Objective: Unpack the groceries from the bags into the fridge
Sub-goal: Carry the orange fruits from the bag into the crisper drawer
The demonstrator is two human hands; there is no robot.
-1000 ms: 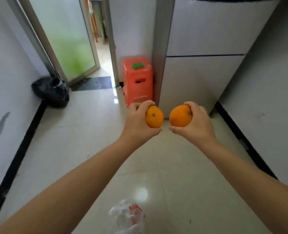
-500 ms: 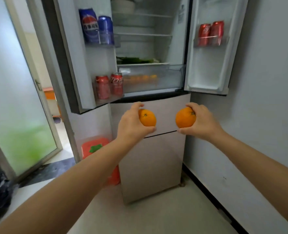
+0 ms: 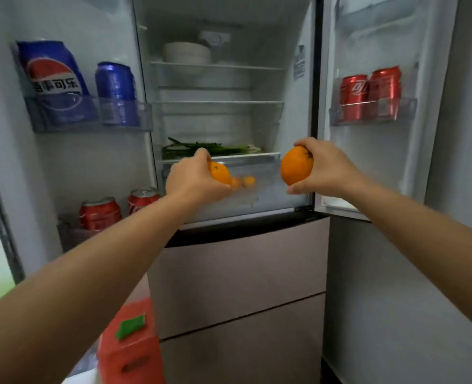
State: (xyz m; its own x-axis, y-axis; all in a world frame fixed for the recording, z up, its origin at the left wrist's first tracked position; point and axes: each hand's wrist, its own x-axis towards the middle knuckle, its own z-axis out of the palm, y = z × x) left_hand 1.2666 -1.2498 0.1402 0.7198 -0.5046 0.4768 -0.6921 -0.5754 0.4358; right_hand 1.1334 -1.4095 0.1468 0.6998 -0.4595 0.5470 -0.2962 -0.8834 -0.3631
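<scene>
Left hand (image 3: 193, 178) curls round one orange (image 3: 220, 173); right hand (image 3: 326, 170) curls round a second, larger orange (image 3: 296, 169), one fruit per hand so both go in on a single trip. Both hang before the open fridge (image 3: 229, 120), level with the clear crisper drawer (image 3: 268, 187), where orange fruit (image 3: 248, 180) already shows, the likely destination. Green onions (image 3: 210, 148) lie on the shelf above; cans (image 3: 370, 92) fill the door racks.

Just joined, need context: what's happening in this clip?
A person stands at an open fridge with an orange in each hand. The left hand holds one orange in front of the clear crisper drawer, where more oranges show through. The right hand holds the other orange. Neither is put away yet.
</scene>
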